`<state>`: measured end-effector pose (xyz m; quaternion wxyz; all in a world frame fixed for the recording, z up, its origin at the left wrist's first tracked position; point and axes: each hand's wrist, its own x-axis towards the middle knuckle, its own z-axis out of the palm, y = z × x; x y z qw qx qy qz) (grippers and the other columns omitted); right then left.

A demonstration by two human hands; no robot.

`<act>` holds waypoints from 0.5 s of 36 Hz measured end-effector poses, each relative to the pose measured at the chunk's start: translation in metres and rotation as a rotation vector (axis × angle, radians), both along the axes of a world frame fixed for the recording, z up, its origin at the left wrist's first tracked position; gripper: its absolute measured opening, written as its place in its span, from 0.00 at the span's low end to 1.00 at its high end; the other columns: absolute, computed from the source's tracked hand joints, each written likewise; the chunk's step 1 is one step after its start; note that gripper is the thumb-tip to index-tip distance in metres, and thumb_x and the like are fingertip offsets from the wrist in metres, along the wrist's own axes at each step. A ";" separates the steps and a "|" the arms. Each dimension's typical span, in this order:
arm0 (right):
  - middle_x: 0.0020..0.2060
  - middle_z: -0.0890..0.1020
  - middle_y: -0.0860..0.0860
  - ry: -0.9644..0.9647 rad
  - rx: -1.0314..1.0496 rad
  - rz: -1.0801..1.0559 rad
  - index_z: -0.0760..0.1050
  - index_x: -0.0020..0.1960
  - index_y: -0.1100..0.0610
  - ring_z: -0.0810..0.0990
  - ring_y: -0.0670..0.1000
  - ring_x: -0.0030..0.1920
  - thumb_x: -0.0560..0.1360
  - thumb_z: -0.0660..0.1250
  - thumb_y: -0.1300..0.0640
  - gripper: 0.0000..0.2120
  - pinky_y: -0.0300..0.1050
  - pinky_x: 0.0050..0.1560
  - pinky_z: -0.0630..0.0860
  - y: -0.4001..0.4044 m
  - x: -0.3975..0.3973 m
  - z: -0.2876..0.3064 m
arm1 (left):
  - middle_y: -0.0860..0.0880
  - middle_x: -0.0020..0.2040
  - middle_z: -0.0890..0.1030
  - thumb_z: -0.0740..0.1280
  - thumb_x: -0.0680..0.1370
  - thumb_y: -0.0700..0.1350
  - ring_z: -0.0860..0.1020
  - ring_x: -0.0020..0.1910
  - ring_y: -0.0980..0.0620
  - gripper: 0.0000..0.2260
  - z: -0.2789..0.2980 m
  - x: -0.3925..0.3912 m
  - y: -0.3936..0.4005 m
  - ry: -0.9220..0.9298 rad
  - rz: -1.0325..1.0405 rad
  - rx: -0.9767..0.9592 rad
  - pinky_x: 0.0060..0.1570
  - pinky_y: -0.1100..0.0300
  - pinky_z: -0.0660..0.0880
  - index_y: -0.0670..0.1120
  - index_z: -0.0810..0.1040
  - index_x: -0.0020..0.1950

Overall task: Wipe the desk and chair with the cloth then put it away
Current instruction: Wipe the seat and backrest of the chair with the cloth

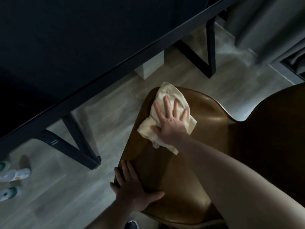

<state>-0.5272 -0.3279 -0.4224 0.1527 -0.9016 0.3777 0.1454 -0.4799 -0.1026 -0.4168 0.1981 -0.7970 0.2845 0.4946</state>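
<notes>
**One cloth, one chair, two hands**

The right hand (171, 118) lies flat with fingers spread, pressing the single cream cloth (166, 103) onto the brown chair (206, 113) seat. The left hand (132, 187), open, rests on the seat's near edge. Beyond both hands stands one dark counter (82, 38); several bottles (14, 174) lie left on the floor.

I see a brown moulded chair seat (203, 129) on pale wood-plank flooring (66, 204); a crumpled cream cloth (165, 96) lies at its eleven o'clock edge.
</notes>
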 end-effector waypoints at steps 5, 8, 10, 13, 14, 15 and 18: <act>0.82 0.34 0.51 -0.056 0.022 -0.004 0.34 0.82 0.39 0.39 0.65 0.81 0.80 0.50 0.29 0.39 0.73 0.76 0.41 0.029 -0.042 -0.002 | 0.45 0.75 0.20 0.62 0.56 0.85 0.29 0.78 0.35 0.73 0.003 -0.002 0.000 -0.003 -0.005 0.020 0.76 0.32 0.47 0.43 0.19 0.74; 0.83 0.37 0.50 -0.092 0.081 -0.102 0.35 0.82 0.38 0.39 0.62 0.82 0.79 0.50 0.29 0.38 0.73 0.76 0.43 0.064 -0.082 -0.004 | 0.44 0.75 0.20 0.60 0.55 0.85 0.29 0.78 0.35 0.74 0.006 -0.004 -0.002 -0.022 -0.017 0.028 0.76 0.34 0.48 0.42 0.20 0.75; 0.83 0.36 0.49 -0.096 0.098 -0.194 0.34 0.81 0.36 0.38 0.60 0.82 0.79 0.50 0.29 0.38 0.72 0.76 0.43 0.090 -0.109 -0.003 | 0.44 0.75 0.20 0.60 0.55 0.85 0.29 0.78 0.35 0.74 0.009 -0.003 -0.003 -0.010 -0.015 0.036 0.76 0.34 0.48 0.42 0.20 0.74; 0.82 0.35 0.48 -0.057 0.088 -0.317 0.33 0.81 0.36 0.38 0.59 0.82 0.78 0.48 0.28 0.38 0.72 0.77 0.45 0.130 -0.146 -0.001 | 0.44 0.75 0.20 0.60 0.54 0.86 0.29 0.78 0.35 0.75 0.011 0.000 -0.005 0.030 -0.011 0.059 0.76 0.33 0.47 0.42 0.19 0.73; 0.82 0.36 0.49 -0.039 0.089 -0.349 0.34 0.81 0.37 0.39 0.59 0.82 0.78 0.48 0.28 0.39 0.72 0.77 0.47 0.142 -0.155 0.001 | 0.44 0.75 0.20 0.60 0.53 0.86 0.29 0.78 0.35 0.75 0.012 0.000 -0.005 0.041 -0.009 0.064 0.76 0.33 0.47 0.42 0.18 0.73; 0.82 0.37 0.49 -0.023 0.091 -0.381 0.34 0.81 0.37 0.41 0.60 0.82 0.78 0.48 0.27 0.39 0.73 0.76 0.48 0.153 -0.163 0.003 | 0.44 0.75 0.20 0.60 0.53 0.86 0.29 0.78 0.35 0.75 0.012 0.001 -0.006 0.048 -0.008 0.063 0.76 0.33 0.47 0.42 0.18 0.73; 0.79 0.29 0.48 0.021 0.123 -0.441 0.27 0.79 0.36 0.36 0.59 0.81 0.77 0.45 0.26 0.39 0.71 0.77 0.43 0.170 -0.175 0.007 | 0.45 0.75 0.20 0.60 0.51 0.87 0.29 0.78 0.35 0.76 0.014 -0.001 -0.004 0.049 -0.005 0.047 0.76 0.33 0.47 0.42 0.18 0.73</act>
